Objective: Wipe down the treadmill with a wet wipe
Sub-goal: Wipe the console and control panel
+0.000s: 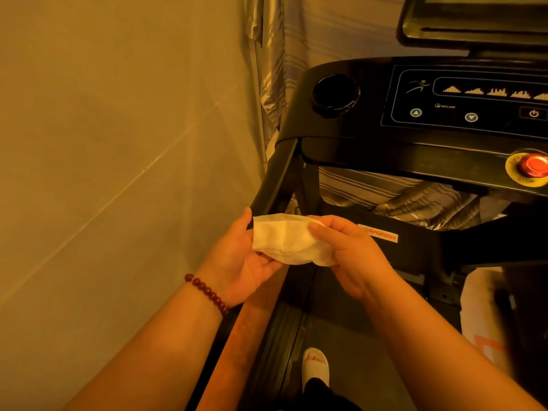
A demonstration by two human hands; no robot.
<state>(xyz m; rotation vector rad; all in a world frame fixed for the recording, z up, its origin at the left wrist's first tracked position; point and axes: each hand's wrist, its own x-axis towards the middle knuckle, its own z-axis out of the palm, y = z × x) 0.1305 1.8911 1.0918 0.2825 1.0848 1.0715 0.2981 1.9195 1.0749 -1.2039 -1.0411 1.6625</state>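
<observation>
Wet wipe [289, 244]: gripped by left hand [243, 262] and right hand [350, 253], one at each end.
Cup holder [335, 94]: sunk in treadmill [370, 137] console, contents lost in shadow.

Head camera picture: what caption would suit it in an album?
A wet wipe held between left hand and right hand, before the black treadmill console.

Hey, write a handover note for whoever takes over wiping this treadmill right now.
Left hand grips the wet wipe at its left edge; right hand pinches its right edge.
The wipe is held between both hands, by the near end of the treadmill's left handrail.
Done: wipe in hand.
Left: console, cup holder, handrail; nothing shows as wiped.
</observation>
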